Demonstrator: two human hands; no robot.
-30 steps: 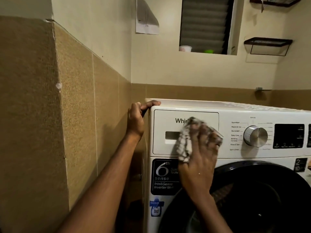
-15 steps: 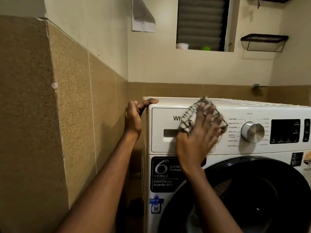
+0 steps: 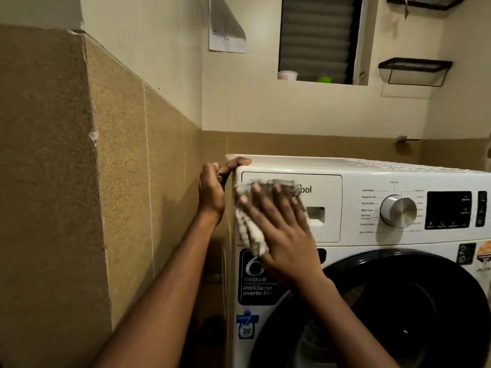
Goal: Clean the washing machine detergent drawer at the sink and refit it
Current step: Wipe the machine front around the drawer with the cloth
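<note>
The white detergent drawer (image 3: 326, 197) sits flush in the top left of the washing machine (image 3: 372, 251), its recessed handle showing to the right of my fingers. My right hand (image 3: 281, 229) lies flat with straight fingers on a checked cloth (image 3: 249, 232) and presses it against the left part of the drawer front. My left hand (image 3: 215, 187) grips the machine's top left corner, thumb on the top panel and fingers curled down the side.
A tan tiled wall (image 3: 119, 181) stands close on the left, leaving a narrow gap beside the machine. The silver dial (image 3: 398, 210) and dark display (image 3: 449, 209) lie right of the drawer. The dark round door (image 3: 398, 314) is below. Wire shelves (image 3: 414, 66) hang above.
My right hand has slid the cloth from the right and upper part of the drawer front across to its left edge. My left hand stays on the corner.
</note>
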